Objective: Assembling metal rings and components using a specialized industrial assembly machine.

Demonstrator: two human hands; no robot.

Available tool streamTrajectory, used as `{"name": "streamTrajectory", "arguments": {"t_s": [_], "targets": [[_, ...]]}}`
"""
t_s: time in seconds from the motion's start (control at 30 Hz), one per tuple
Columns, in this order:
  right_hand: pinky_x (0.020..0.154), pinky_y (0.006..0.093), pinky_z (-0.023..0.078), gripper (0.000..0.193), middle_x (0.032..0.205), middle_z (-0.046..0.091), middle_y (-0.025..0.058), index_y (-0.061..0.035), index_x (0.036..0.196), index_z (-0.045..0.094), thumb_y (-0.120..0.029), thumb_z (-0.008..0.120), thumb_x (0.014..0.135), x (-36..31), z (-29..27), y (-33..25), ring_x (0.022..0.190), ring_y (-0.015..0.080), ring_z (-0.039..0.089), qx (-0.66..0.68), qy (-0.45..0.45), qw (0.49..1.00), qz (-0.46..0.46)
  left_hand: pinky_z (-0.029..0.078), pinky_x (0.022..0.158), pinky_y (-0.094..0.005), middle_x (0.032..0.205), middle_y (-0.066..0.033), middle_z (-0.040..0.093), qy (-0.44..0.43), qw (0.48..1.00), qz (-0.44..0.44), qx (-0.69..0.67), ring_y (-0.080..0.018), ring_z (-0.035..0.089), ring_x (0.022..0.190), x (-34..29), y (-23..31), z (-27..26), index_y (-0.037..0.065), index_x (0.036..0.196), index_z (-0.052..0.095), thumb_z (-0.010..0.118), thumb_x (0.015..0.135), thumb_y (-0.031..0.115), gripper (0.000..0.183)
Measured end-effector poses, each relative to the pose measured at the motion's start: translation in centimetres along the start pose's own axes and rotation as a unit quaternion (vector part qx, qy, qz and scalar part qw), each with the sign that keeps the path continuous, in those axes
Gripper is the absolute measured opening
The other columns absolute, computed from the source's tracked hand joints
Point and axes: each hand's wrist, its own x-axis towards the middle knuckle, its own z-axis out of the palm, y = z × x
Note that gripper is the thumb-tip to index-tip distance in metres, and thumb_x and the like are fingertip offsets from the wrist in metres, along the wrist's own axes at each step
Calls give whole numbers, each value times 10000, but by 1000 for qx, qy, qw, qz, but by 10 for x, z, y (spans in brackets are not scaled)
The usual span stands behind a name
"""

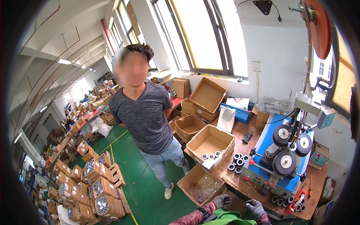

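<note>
My left hand [222, 201], in a grey glove, is over the near edge of an open carton [187, 183] with clear plastic in it. Its fingers are loosely bent and apart, with nothing seen in them. At the table's front edge my right hand [255, 208], also gloved, has its fingers apart and holds nothing visible. Beyond it stands a blue-topped machine [250, 174] with several black rollers [284, 162]. Several black-and-white rings [238, 162] cluster left of the machine, and more rings [279, 201] lie at its front right.
A person [140, 108] in a grey T-shirt stands across the carton, arms behind the back. An open box [210, 140] with rings sits on the wooden table [225, 168]. Red-handled pliers [299, 198] lie at right. Stacked cartons [107, 187] fill the floor at left.
</note>
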Motion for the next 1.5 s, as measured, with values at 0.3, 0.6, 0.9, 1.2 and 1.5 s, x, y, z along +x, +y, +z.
{"name": "streamTrajectory", "arguments": {"t_s": [0.3, 0.6, 0.9, 1.2, 1.5], "targets": [[699, 247, 453, 173, 808, 624, 45, 3, 923, 592, -97, 580, 782, -1, 5, -1, 749, 104, 558, 23, -5, 999, 26, 496, 735, -355, 908, -85, 616, 20, 999, -20, 17, -245, 589, 826, 6, -5, -6, 65, 923, 575, 536, 820, 247, 213], [704, 245, 450, 181, 811, 629, 50, 6, 917, 591, -97, 594, 769, -1, 3, -1, 747, 106, 564, -12, -6, 1000, 6, 482, 713, -355, 914, -58, 620, 31, 998, -37, 28, -221, 590, 816, 11, -11, -3, 96, 931, 581, 525, 820, 259, 205], [689, 241, 456, 168, 793, 624, 46, 12, 913, 595, -92, 582, 781, -2, 3, 8, 730, 99, 563, 28, 0, 998, 50, 467, 766, -401, 964, -86, 602, 18, 999, -45, 22, -263, 569, 889, 14, -12, -5, 58, 960, 568, 536, 830, 271, 251], [692, 248, 455, 177, 789, 625, 45, 4, 904, 600, -106, 599, 765, 4, 8, -2, 736, 104, 561, -45, 6, 999, 23, 486, 702, -353, 891, -38, 623, 6, 998, -59, 23, -211, 586, 820, 20, -12, -16, 110, 905, 592, 544, 804, 267, 193], [689, 237, 458, 160, 790, 618, 30, -10, 915, 597, -59, 605, 763, -1, 10, -23, 732, 92, 554, 2, -28, 1000, 4, 471, 788, -417, 908, -91, 604, -64, 992, -30, -100, -266, 565, 872, 29, 12, -5, 57, 890, 585, 595, 776, 220, 198]]}}
